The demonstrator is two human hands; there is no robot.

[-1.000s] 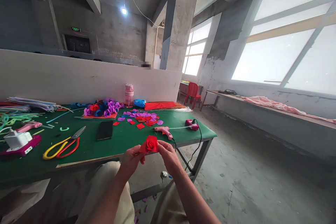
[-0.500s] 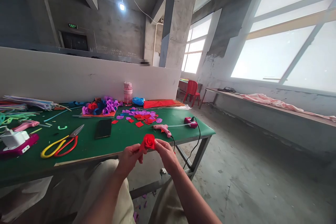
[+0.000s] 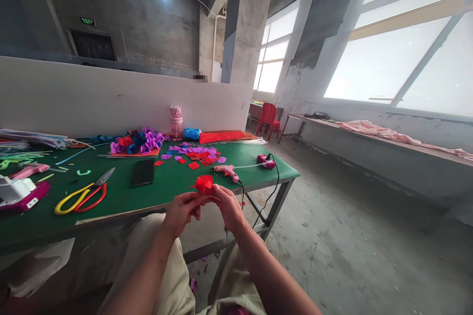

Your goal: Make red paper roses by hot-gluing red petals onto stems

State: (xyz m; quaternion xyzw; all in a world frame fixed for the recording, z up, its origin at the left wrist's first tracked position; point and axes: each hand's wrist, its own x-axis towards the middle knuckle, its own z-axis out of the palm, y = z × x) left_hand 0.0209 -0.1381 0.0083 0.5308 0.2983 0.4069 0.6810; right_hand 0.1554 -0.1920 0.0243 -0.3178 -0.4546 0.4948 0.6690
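A red paper flower (image 3: 204, 184) is held up between both hands, just off the front edge of the green table (image 3: 121, 202). My left hand (image 3: 184, 210) pinches its underside from the left. The fingers of my right hand (image 3: 226, 203) close on its right side. Just beyond lies a pink glue gun (image 3: 228, 172) with a clear stick in its back. Red and purple petals (image 3: 199, 153) are scattered behind it. A bunch of purple, blue and red flowers (image 3: 138, 141) sits further left.
Yellow-and-red-handled scissors (image 3: 86, 194), a black phone (image 3: 143, 173) and a white plug on a magenta power strip (image 3: 35, 198) lie on the left. A pink bottle (image 3: 176, 121) stands at the back. A black cable (image 3: 271, 199) hangs over the right edge.
The flower has tipped, so its side now shows rather than its spiral top. Both hands have turned slightly with it. The whole view has shifted a little.
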